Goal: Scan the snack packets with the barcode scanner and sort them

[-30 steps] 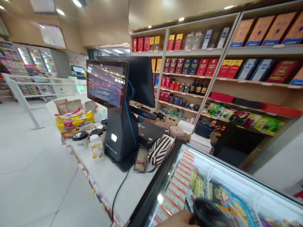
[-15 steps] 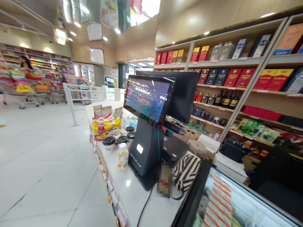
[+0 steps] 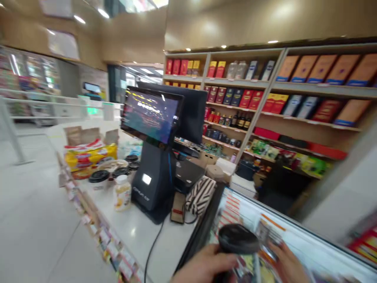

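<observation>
At the bottom of the view, my left hand (image 3: pixel 206 265) is closed around a cup with a black lid (image 3: pixel 238 239). The cup's lower part is blurred and partly covered by my fingers. Just right of the cup is my right hand (image 3: pixel 290 263), its fingers bent around a small shiny piece with an orange edge (image 3: pixel 269 251), too smeared to name. Both hands are over a glass-topped display case (image 3: pixel 309 239) with printed labels inside.
A black two-screen register (image 3: pixel 151 118) stands on the white counter (image 3: pixel 123 232). Left of it are a white-capped bottle (image 3: pixel 122 192), several black-lidded cups (image 3: pixel 98 177) and a yellow food bag (image 3: pixel 91 155). A phone-like object (image 3: pixel 178 208) lies beside a striped pouch (image 3: pixel 200 194). A cable crosses the counter.
The view has turned right, so the register sits further left and more shelving shows. Both my hands have come into view at the bottom, the left with the black-lidded cup.
</observation>
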Available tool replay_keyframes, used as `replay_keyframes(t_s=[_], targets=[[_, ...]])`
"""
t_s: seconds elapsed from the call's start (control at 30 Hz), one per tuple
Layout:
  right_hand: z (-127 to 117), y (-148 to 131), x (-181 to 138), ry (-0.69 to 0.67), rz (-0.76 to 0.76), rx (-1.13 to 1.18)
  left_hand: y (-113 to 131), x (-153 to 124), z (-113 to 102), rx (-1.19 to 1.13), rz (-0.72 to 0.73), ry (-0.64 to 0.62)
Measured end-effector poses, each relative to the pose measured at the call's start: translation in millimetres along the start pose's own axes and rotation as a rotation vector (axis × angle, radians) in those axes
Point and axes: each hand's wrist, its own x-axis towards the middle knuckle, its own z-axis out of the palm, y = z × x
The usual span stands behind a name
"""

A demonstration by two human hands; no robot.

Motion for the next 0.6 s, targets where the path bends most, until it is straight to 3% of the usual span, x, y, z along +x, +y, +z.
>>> replay_keyframes(t_s=[0.1, 0.33, 0.5, 0.6], targets=[[0, -4, -3, -0.102, 0.01, 0.075, 4, -4, 8, 0.005, -0.034, 0.111], [-5, -11, -10, -0.153, -0.001, 0.143, 10, -10, 34, 0.077, -0.046, 0.158], [-25, -16, -5, -0.171, 0.073, 0.343, -2, -1, 54, 0.117, -0.063, 0.086], [-38, -16, 4, -0.105, 0.075, 0.227, -9, 2, 64, 0.121, -0.113, 0.079]])
